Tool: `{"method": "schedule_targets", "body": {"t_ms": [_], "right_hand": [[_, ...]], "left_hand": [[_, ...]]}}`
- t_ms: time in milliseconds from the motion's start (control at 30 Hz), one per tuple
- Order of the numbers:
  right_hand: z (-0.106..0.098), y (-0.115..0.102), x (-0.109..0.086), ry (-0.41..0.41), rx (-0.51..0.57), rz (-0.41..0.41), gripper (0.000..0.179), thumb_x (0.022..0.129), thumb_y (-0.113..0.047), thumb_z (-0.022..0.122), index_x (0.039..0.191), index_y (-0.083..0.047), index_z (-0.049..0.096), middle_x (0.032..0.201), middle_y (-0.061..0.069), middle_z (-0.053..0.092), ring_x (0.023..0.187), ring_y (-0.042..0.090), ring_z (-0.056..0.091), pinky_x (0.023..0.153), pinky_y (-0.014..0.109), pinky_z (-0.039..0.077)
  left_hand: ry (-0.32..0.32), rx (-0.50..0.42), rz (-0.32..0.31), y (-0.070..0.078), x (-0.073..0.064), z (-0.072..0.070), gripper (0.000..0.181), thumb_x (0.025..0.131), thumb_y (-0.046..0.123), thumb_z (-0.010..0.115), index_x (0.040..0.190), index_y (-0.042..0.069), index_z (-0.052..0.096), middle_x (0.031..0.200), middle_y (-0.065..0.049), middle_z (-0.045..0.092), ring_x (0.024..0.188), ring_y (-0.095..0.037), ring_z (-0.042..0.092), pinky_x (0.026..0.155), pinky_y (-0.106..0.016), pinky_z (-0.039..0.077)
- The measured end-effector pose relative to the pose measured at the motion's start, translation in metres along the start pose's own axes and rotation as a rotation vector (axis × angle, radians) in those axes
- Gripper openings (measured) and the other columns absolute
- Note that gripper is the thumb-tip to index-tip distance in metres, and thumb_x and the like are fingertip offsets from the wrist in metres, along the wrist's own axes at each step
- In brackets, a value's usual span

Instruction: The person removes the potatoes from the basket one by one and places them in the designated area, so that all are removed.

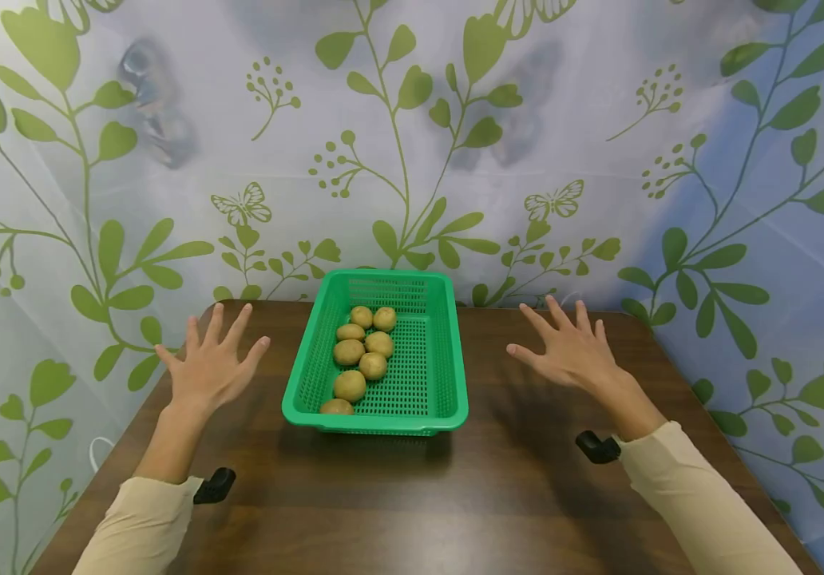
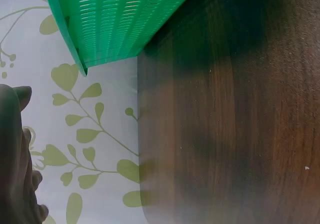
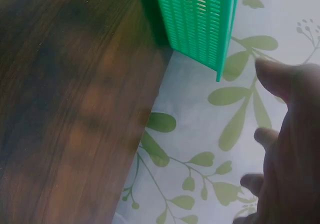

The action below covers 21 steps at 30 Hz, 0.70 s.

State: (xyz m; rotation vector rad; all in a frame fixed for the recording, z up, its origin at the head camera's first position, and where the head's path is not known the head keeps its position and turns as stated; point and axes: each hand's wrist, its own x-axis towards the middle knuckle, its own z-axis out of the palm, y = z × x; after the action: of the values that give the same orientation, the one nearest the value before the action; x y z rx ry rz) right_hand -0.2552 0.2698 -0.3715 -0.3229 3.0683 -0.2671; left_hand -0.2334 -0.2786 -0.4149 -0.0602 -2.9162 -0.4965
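A green plastic basket [image 1: 412, 403] with slotted walls stands on the brown table, near its back edge. Several potatoes [image 1: 349, 352] lie along the left side of its floor. To the left of the basket, my left hand [image 1: 209, 369] is held over the table with its fingers spread, touching nothing. My right hand [image 1: 572, 350] hovers on the other side, fingers spread as well and holding nothing. Each wrist view shows the basket's outer wall [image 2: 115, 24] apart from the hand, with that hand only partly in frame.
The dark wood table [image 1: 398, 503] reaches back to a wall covering [image 1: 412, 160] printed with green leaves and butterflies. A black wrist camera [image 1: 215, 485] sits at the left sleeve, another camera [image 1: 597, 447] at the right. Part of a white cable [image 1: 99, 449] shows at the left table edge.
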Motion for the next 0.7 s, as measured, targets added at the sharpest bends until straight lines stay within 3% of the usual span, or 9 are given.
{"method": "schedule_targets", "body": {"t_ms": [200, 333, 500, 700], "right_hand": [[-0.002, 0.0, 0.004, -0.044, 0.038, -0.05, 0.091, 0.098, -0.075, 0.045, 0.168, -0.023, 0.017, 0.169, 0.026, 0.007, 0.145, 0.064, -0.005, 0.105, 0.083, 0.003], [-0.003, -0.003, 0.007, -0.066, 0.046, -0.075, 0.092, 0.098, -0.075, 0.045, 0.168, -0.023, 0.017, 0.169, 0.025, 0.007, 0.146, 0.064, -0.004, 0.107, 0.082, 0.005], [-0.003, -0.011, 0.015, -0.092, 0.08, -0.128, 0.092, 0.098, -0.074, 0.047, 0.168, -0.022, 0.016, 0.169, 0.024, 0.006, 0.146, 0.063, -0.002, 0.108, 0.081, 0.007], [-0.002, -0.021, 0.03, -0.108, 0.139, -0.213, 0.09, 0.1, -0.065, 0.053, 0.168, -0.021, 0.016, 0.168, 0.026, 0.007, 0.146, 0.063, 0.0, 0.109, 0.08, 0.009]], "left_hand": [[-0.04, -0.079, 0.025, 0.003, -0.009, 0.003, 0.077, 0.106, 0.066, 0.03, 0.168, 0.027, 0.006, 0.17, -0.02, -0.002, 0.147, -0.059, -0.008, 0.093, -0.088, -0.014], [-0.051, -0.2, 0.04, 0.01, -0.019, 0.005, 0.074, 0.108, 0.061, 0.031, 0.169, 0.026, 0.007, 0.17, -0.02, 0.003, 0.148, -0.059, 0.0, 0.094, -0.091, -0.004], [-0.095, -0.517, 0.064, 0.026, -0.038, 0.012, 0.071, 0.112, 0.052, 0.033, 0.168, 0.016, 0.009, 0.17, -0.022, 0.008, 0.151, -0.053, 0.009, 0.105, -0.084, 0.009], [-0.143, -0.957, 0.043, 0.046, -0.066, 0.034, 0.071, 0.113, 0.04, 0.04, 0.166, 0.006, 0.005, 0.168, -0.023, 0.012, 0.152, -0.047, 0.013, 0.117, -0.065, 0.017]]}}
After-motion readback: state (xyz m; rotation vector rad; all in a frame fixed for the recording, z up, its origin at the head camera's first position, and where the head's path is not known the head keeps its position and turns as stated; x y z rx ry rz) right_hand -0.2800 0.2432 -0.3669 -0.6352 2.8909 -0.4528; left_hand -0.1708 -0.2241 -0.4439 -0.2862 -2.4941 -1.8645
